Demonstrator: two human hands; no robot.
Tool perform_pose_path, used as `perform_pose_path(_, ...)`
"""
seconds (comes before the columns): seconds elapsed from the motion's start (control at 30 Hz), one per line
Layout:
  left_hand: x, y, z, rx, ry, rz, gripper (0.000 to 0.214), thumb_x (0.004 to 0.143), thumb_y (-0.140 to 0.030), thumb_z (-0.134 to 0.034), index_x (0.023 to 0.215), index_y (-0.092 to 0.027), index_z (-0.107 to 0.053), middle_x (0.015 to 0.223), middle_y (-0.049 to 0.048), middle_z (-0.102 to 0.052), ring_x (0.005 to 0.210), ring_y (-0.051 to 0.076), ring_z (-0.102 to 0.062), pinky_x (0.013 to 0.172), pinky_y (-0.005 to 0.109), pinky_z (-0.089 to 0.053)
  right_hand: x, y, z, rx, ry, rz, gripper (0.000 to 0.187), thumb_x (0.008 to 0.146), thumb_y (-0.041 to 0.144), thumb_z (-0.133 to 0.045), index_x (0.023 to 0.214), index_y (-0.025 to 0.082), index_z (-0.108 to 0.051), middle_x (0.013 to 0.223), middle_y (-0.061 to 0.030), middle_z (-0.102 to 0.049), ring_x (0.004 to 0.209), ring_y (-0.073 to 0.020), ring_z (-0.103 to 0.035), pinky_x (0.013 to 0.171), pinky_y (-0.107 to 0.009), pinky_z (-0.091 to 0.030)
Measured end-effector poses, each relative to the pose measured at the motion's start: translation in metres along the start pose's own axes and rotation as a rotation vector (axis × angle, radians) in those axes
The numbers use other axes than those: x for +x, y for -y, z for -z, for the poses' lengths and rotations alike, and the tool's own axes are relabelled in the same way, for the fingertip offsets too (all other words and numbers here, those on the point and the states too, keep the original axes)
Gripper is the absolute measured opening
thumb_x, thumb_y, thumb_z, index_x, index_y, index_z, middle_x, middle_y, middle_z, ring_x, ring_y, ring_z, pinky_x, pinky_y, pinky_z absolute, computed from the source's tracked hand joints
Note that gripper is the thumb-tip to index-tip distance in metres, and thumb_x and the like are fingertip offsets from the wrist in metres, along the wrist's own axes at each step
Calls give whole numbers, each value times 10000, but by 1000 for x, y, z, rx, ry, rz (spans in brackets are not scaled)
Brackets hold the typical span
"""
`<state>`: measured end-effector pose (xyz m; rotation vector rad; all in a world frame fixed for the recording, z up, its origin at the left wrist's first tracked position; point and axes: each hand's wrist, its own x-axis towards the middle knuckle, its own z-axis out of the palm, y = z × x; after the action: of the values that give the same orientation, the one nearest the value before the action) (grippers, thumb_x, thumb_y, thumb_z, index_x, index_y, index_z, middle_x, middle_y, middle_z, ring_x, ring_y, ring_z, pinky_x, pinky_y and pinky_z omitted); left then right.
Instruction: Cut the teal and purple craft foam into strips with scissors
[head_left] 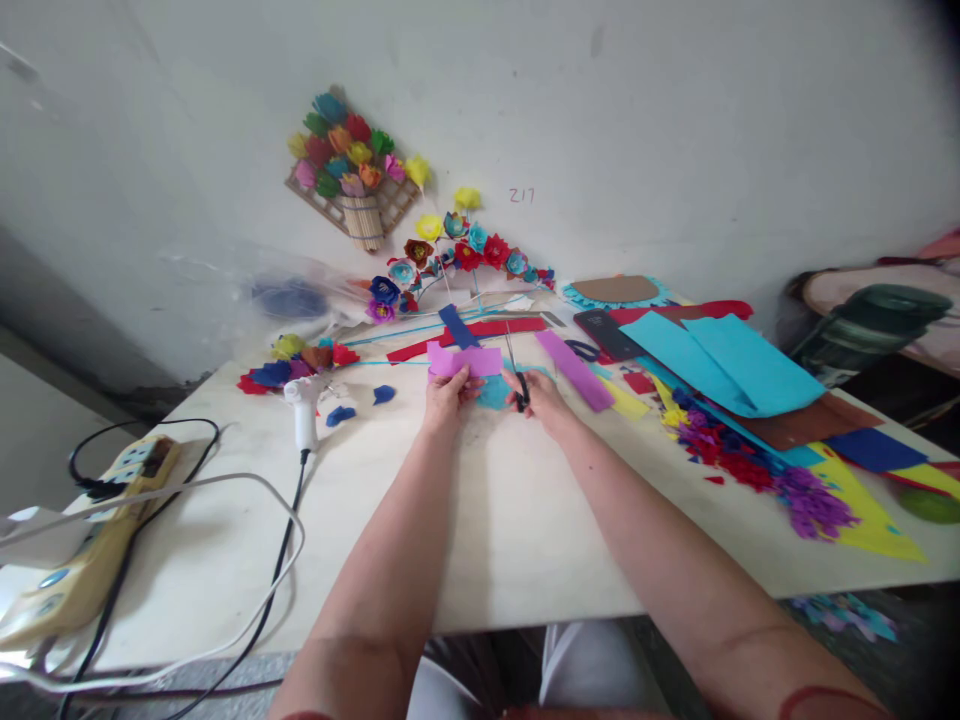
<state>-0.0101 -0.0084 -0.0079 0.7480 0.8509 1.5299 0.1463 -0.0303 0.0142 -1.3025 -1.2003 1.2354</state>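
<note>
My left hand (448,395) pinches a strip of purple paper (480,359) over the middle of the table. The strip's upper left edge looks cut or notched. In my right hand (541,393) is a pair of scissors (520,385), fingers wrapped round the black handles and blades pointing up and away, just right of the strip. Beneath and between the hands lies a light blue piece (495,393). A dark blue strip (457,327) and a long red strip (502,328) lie just beyond. Another purple strip (574,372) rests to the right of my right hand.
At left stand a white hot glue gun (304,415) and a power strip (97,540) with trailing cables. Paper flowers (292,362) lie behind the glue gun. On the right are turquoise sheets (735,365), a dark phone (606,334) and cut paper pieces (750,465). A wall closes the back.
</note>
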Motion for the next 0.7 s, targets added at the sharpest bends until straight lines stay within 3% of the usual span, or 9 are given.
perform_pose_path(0.3, 1, -3, -2, -130, -53, -9, 135, 682, -172, -705, 731, -82, -617, 606, 62, -639, 599, 161, -655, 619, 267, -531, -7, 3, 1, 40, 113, -53, 355, 804, 497, -579, 811, 149, -508, 547, -12, -606, 396, -110, -574, 271, -161, -291)
perform_pose_path(0.7, -2, -6, -2, -225, -92, 6, 37, 751, -109, -632, 765, -92, -603, 677, 59, -662, 675, 154, -671, 793, 309, -529, -19, 2, -15, 91, 176, -88, 425, 751, 566, -604, 792, 154, -504, 494, -3, -584, 373, -121, -569, 260, -157, -297)
